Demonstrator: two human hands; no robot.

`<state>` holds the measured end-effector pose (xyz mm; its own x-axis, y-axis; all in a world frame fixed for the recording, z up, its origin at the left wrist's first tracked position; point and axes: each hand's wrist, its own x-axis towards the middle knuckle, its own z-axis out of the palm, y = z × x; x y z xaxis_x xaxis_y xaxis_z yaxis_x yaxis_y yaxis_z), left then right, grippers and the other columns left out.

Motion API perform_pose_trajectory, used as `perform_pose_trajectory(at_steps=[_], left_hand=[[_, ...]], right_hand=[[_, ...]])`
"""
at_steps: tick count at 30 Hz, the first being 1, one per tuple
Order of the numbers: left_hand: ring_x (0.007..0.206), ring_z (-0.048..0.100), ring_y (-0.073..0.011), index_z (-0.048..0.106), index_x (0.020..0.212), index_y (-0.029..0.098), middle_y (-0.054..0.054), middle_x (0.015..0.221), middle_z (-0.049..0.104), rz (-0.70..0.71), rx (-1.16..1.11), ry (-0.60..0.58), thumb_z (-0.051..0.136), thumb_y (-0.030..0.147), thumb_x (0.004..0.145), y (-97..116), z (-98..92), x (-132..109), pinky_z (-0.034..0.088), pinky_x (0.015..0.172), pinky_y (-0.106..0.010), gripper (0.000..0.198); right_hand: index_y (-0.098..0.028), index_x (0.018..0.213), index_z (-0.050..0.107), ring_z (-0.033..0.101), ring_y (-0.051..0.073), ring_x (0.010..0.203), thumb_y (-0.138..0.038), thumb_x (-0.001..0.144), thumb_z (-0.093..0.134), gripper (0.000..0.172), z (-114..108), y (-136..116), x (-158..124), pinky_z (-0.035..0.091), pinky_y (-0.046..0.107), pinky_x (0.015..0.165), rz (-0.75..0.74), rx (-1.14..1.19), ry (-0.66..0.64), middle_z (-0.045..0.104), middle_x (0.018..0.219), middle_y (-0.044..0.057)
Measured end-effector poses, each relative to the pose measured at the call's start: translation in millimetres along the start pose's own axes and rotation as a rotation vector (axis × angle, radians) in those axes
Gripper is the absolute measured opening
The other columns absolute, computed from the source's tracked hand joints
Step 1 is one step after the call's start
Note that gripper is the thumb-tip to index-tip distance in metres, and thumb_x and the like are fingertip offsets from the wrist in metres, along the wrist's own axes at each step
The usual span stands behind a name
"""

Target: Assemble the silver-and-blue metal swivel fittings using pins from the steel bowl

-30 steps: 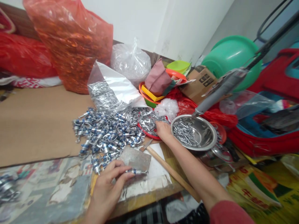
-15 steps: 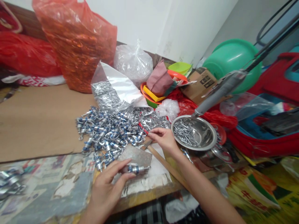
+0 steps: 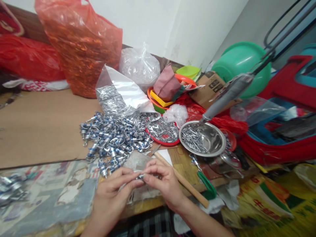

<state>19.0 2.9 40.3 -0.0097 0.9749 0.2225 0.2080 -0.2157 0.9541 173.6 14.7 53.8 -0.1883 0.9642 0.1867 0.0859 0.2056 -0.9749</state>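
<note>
Both hands meet in front of me over a metal block (image 3: pixel 138 160). My left hand (image 3: pixel 117 187) pinches a silver-and-blue metal hook fitting (image 3: pixel 140 177), mostly covered by fingers. Against its other end, my right hand (image 3: pixel 160 179) is closed, thumb against fingertips; any small piece in them is hidden. Behind the hands spreads a pile of similar hook fittings (image 3: pixel 112 138). A red tray (image 3: pixel 170 143) holds many small flat silver pieces. To the right of my right hand lies a hammer, its wooden handle (image 3: pixel 187 186) pointing toward me.
A steel bowl (image 3: pixel 217 144) of metal pins stands right of the tray, with a grey-handled tool (image 3: pixel 229 95) leaning above it. Plastic bags (image 3: pixel 81 49) line the wall. More fittings (image 3: pixel 12 191) lie at left. A green-handled item (image 3: pixel 207 184) rests near the right edge.
My right hand has moved from the red tray's front edge down and left to the fitting in my left hand. The tray and the hammer handle are now more exposed.
</note>
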Motion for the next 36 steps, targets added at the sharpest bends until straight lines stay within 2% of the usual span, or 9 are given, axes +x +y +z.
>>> perform_pose_trajectory(at_steps=[3, 6, 14, 18, 25, 28, 31, 34, 36], left_hand=[[0.064, 0.061, -0.0139, 0.072, 0.068, 0.029, 0.001, 0.067, 0.066, -0.036, -0.044, -0.041, 0.065, 0.021, 0.066, 1.9, -2.7, 0.1, 0.047, 0.059, -0.020, 0.011], [0.064, 0.061, -0.0133, 0.072, 0.067, 0.028, 0.001, 0.067, 0.066, -0.007, -0.008, -0.081, 0.064, 0.021, 0.067, 4.5, -3.0, -0.4, 0.046, 0.058, -0.020, 0.011], [0.062, 0.061, -0.0128, 0.071, 0.070, 0.027, 0.000, 0.066, 0.066, 0.171, 0.110, -0.021, 0.062, 0.017, 0.067, 9.9, 3.9, -4.9, 0.046, 0.058, -0.019, 0.014], [0.061, 0.062, -0.0131, 0.072, 0.069, 0.026, 0.000, 0.065, 0.067, 0.148, 0.117, -0.019, 0.062, 0.018, 0.067, 13.4, 4.0, -6.3, 0.046, 0.058, -0.019, 0.013], [0.062, 0.062, -0.0145, 0.072, 0.068, 0.025, -0.001, 0.066, 0.068, 0.040, 0.094, -0.065, 0.063, 0.021, 0.066, 19.8, 2.3, -5.2, 0.047, 0.058, -0.021, 0.010], [0.066, 0.062, -0.0146, 0.072, 0.066, 0.025, 0.000, 0.068, 0.068, -0.054, 0.019, -0.081, 0.064, 0.021, 0.066, 20.0, -0.8, -5.7, 0.047, 0.060, -0.021, 0.009], [0.066, 0.061, -0.0137, 0.071, 0.065, 0.026, 0.001, 0.068, 0.067, -0.129, -0.073, -0.081, 0.065, 0.023, 0.066, 18.2, -3.3, -5.8, 0.046, 0.062, -0.020, 0.007], [0.068, 0.059, -0.0132, 0.069, 0.065, 0.025, 0.001, 0.069, 0.064, -0.154, -0.072, -0.111, 0.063, 0.025, 0.068, 16.8, -3.4, -4.5, 0.045, 0.062, -0.020, 0.006], [0.070, 0.058, -0.0137, 0.068, 0.065, 0.025, 0.001, 0.071, 0.062, -0.138, -0.033, -0.122, 0.062, 0.026, 0.069, 16.7, -2.6, -2.9, 0.044, 0.064, -0.020, 0.007]], right_hand=[[-0.020, 0.085, 0.066, 0.056, 0.015, 0.079, -0.024, 0.072, 0.062, 0.014, -2.7, -4.4, -7.3, 0.046, 0.027, 0.071, -0.142, -0.106, -0.030, 0.059, 0.082, 0.004], [-0.019, 0.085, 0.066, 0.058, 0.015, 0.077, -0.017, 0.075, 0.058, 0.013, -5.0, -11.2, -10.5, 0.047, 0.027, 0.070, -0.267, -0.244, -0.018, 0.062, 0.080, 0.005], [-0.017, 0.072, 0.061, 0.057, 0.013, 0.068, -0.011, 0.077, 0.052, 0.012, -1.5, -15.4, -8.6, 0.045, 0.024, 0.064, -0.216, -0.392, 0.028, 0.061, 0.069, 0.002], [-0.019, 0.079, 0.059, 0.058, 0.013, 0.066, -0.011, 0.074, 0.056, 0.010, 0.7, -9.9, -11.5, 0.046, 0.023, 0.062, -0.266, -0.360, 0.132, 0.062, 0.071, 0.000], [-0.018, 0.076, 0.056, 0.059, 0.013, 0.066, -0.010, 0.074, 0.056, 0.008, 0.6, -5.4, -13.4, 0.049, 0.025, 0.063, -0.356, -0.230, 0.119, 0.062, 0.068, 0.001], [-0.018, 0.088, 0.054, 0.060, 0.014, 0.072, -0.016, 0.075, 0.059, 0.014, -3.4, -1.9, -17.3, 0.050, 0.027, 0.067, -0.385, -0.240, 0.110, 0.062, 0.076, 0.003], [-0.017, 0.102, 0.051, 0.059, 0.017, 0.081, -0.018, 0.071, 0.063, 0.033, -9.5, 2.5, -22.1, 0.050, 0.029, 0.070, -0.569, -0.411, 0.017, 0.061, 0.089, 0.008], [-0.015, 0.099, 0.056, 0.059, 0.016, 0.081, -0.006, 0.075, 0.052, 0.025, -14.8, 4.6, -24.1, 0.050, 0.025, 0.067, -0.792, -0.626, -0.091, 0.061, 0.091, 0.010], [-0.013, 0.096, 0.059, 0.059, 0.016, 0.083, -0.005, 0.078, 0.047, 0.023, -17.4, 3.8, -23.0, 0.050, 0.025, 0.067, -0.859, -0.688, -0.097, 0.063, 0.090, 0.011]])
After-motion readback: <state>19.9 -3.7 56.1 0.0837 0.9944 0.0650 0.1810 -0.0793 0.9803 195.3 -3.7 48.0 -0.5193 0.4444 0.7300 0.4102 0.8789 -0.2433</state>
